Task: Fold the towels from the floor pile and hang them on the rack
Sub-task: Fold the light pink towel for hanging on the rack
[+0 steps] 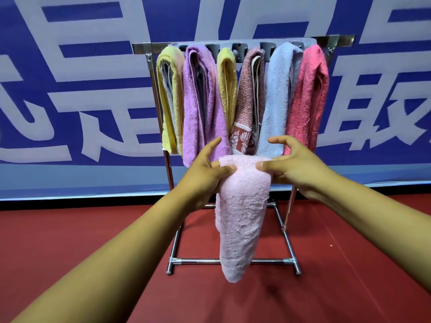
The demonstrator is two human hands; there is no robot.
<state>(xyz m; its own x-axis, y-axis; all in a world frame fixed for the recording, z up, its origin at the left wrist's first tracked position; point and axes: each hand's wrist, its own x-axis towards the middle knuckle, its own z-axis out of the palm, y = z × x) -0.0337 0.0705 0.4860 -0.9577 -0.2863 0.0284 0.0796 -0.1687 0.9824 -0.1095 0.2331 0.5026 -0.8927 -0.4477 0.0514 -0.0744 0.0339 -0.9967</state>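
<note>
A person's left hand [205, 166] and right hand [295, 163] pinch the top fold of a pale pink towel [242, 213] between thumb and curled fingers — one hand at each side — holding it up in front of a metal rack [290, 247] on a red floor [93, 231]. The towel hangs folded, its lower end level with the rack's base bar. Six folded towels already drape over the top rail: yellow [169, 94], purple [200, 99], a second yellow [227, 85], patterned reddish [248, 99], light blue [276, 96] and deep pink [307, 94] — before a blue banner [70, 78] with large white characters.
</note>
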